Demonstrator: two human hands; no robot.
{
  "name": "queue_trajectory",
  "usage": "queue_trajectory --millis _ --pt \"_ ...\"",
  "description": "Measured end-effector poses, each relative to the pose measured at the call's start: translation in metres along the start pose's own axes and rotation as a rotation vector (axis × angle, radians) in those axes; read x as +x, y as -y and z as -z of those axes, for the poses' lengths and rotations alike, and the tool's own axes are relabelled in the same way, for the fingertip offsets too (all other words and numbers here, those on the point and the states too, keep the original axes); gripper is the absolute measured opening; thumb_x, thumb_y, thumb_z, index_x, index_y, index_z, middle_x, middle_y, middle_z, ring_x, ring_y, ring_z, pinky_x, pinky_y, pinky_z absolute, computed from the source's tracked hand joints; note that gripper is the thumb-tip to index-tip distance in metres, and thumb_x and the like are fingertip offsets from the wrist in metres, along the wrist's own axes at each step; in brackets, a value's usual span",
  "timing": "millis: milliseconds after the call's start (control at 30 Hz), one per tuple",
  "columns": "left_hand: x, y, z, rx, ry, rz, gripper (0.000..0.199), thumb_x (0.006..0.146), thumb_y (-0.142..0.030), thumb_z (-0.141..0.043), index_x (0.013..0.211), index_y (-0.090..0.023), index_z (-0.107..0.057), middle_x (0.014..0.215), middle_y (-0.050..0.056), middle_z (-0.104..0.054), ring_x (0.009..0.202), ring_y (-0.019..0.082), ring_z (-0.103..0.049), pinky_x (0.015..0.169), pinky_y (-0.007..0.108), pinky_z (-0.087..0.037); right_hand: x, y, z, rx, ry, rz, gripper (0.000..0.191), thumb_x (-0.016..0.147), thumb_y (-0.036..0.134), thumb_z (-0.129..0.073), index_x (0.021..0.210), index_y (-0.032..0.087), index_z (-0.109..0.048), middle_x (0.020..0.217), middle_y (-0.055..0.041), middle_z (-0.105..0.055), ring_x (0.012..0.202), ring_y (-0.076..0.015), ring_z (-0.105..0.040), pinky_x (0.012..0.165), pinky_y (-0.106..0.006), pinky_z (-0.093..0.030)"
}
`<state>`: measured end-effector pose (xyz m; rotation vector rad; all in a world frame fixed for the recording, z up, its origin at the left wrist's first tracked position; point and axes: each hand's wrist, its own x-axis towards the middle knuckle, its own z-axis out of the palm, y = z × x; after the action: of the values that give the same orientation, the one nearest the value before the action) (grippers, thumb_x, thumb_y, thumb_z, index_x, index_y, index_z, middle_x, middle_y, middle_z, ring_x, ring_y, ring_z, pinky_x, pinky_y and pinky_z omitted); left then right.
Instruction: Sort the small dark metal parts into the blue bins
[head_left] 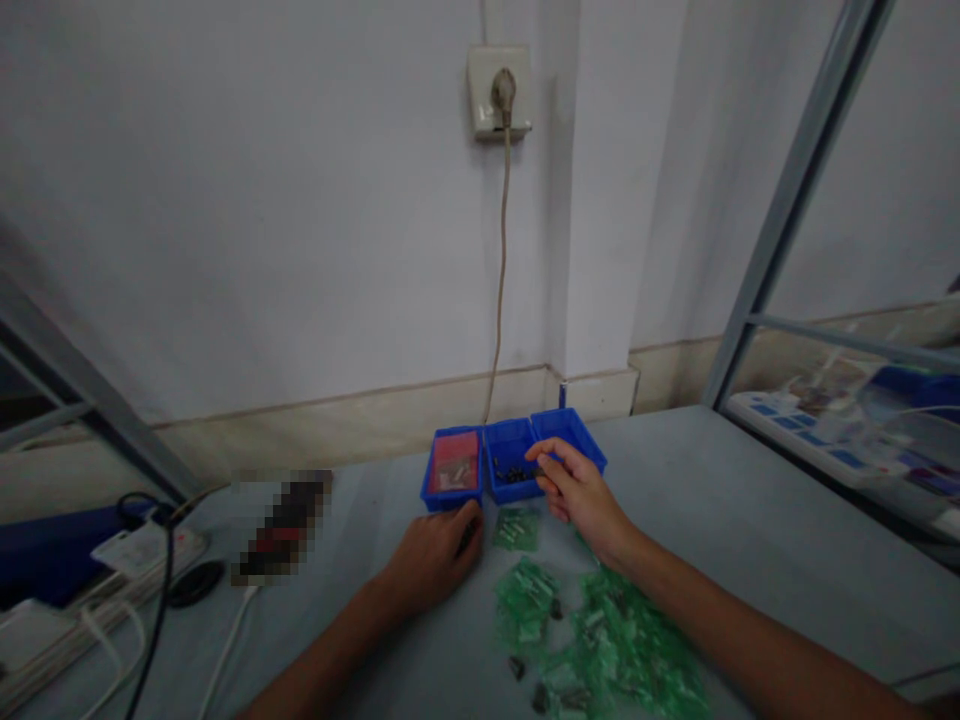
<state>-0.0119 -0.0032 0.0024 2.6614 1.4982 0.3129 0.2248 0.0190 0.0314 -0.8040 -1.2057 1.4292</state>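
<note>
My right hand [574, 492] is raised over the front right edge of the middle blue bin [517, 492], its thumb and index finger pinched on something too small to make out. Small dark parts [512, 474] lie in that bin. My left hand [442, 545] rests on the table in front of the left blue bin [429, 490], fingers curled round a dark object that is mostly hidden. The left bin holds a pink sheet [457, 450] and a clear bag of small parts. One green bag [517, 529] lies between my hands; a pile of green bags [637, 650] spreads below my right forearm.
A third blue bin [570, 430] stands at the right of the row. Loose dark pieces [517, 667] lie near the bags. A pixelated object [285, 530], cables and a power strip [82, 620] are at the left. Metal posts flank the table.
</note>
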Motion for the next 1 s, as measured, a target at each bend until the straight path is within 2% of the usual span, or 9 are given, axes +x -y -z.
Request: queue_trajectory --millis 167,267,433,500,567,633,767,1000 --pt "0.001 0.0 0.0 0.017 -0.001 0.012 0.01 0.101 -0.032 -0.04 0.101 -0.026 -0.048 0.089 0.0 -0.069 0.074 0.019 -0.066 0.062 0.027 -0.039 0.001 0.001 0.001 0.121 0.064 -0.019 0.021 0.091 0.042 -0.063 0.099 0.023 -0.06 0.055 0.011 -0.033 0.042 -0.0056 -0.019 0.037 -0.017 -0.021" --pt "0.001 -0.001 0.0 0.007 0.0 0.01 0.01 0.101 -0.032 -0.04 0.101 -0.026 -0.049 0.09 0.0 -0.07 0.074 0.018 -0.066 0.063 0.027 -0.04 0.001 0.002 0.0 0.105 0.053 0.01 0.021 0.092 0.042 -0.062 0.101 0.023 -0.06 0.06 0.0085 -0.044 0.042 -0.0054 -0.023 0.038 -0.017 -0.022" --pt "0.001 0.0 0.0 0.003 -0.004 0.013 0.011 0.101 -0.032 -0.04 0.101 -0.025 -0.049 0.088 0.0 -0.069 0.074 0.019 -0.066 0.063 0.028 -0.04 0.002 0.001 0.0 -0.161 -0.022 0.175 0.022 0.094 0.043 -0.058 0.104 0.023 -0.059 0.078 0.0008 -0.062 0.047 -0.0097 -0.041 0.04 -0.021 -0.032" --pt "0.001 0.0 -0.001 -0.003 -0.008 0.011 0.011 0.101 -0.032 -0.041 0.101 -0.025 -0.049 0.088 0.0 -0.069 0.075 0.019 -0.066 0.064 0.028 -0.041 0.0 0.001 0.0 -0.313 -0.061 0.309 0.018 0.095 0.038 -0.059 0.103 0.023 -0.06 0.085 -0.0016 -0.064 0.061 -0.0136 -0.053 0.053 -0.025 -0.043" --pt "0.001 0.001 -0.002 -0.006 -0.011 0.007 0.011 0.101 -0.032 -0.041 0.102 -0.026 -0.049 0.089 0.0 -0.069 0.076 0.019 -0.066 0.065 0.027 -0.041 -0.003 0.001 0.0 -0.443 -0.093 0.431 0.013 0.094 0.032 -0.061 0.104 0.023 -0.062 0.091 -0.0031 -0.065 0.078 -0.0174 -0.059 0.069 -0.029 -0.047" --pt "0.001 0.001 -0.002 -0.006 -0.008 0.006 0.011 0.101 -0.032 -0.04 0.102 -0.026 -0.049 0.089 0.001 -0.069 0.075 0.019 -0.066 0.064 0.027 -0.041 -0.006 0.003 -0.001 -0.554 -0.104 0.5 0.011 0.094 0.027 -0.062 0.104 0.023 -0.063 0.095 -0.0033 -0.065 0.083 -0.0188 -0.059 0.075 -0.031 -0.046" --pt "0.0 0.001 -0.002 -0.003 -0.012 0.007 0.013 0.102 -0.033 -0.039 0.102 -0.025 -0.049 0.088 0.001 -0.069 0.074 0.018 -0.065 0.063 0.027 -0.04 -0.011 0.005 -0.003 -0.716 -0.077 0.585 0.011 0.093 0.021 -0.063 0.104 0.024 -0.064 0.092 -0.0024 -0.06 0.073 -0.0174 -0.055 0.067 -0.03 -0.044" --pt "0.0 0.0 -0.001 0.006 0.0 0.007 0.013 0.102 -0.034 -0.038 0.102 -0.025 -0.049 0.09 0.001 -0.069 0.076 0.019 -0.066 0.065 0.027 -0.041 -0.012 0.002 -0.003 -0.769 -0.051 0.625 0.015 0.092 0.016 -0.062 0.106 0.024 -0.063 0.091 -0.0014 -0.058 0.071 -0.0169 -0.053 0.068 -0.03 -0.043"
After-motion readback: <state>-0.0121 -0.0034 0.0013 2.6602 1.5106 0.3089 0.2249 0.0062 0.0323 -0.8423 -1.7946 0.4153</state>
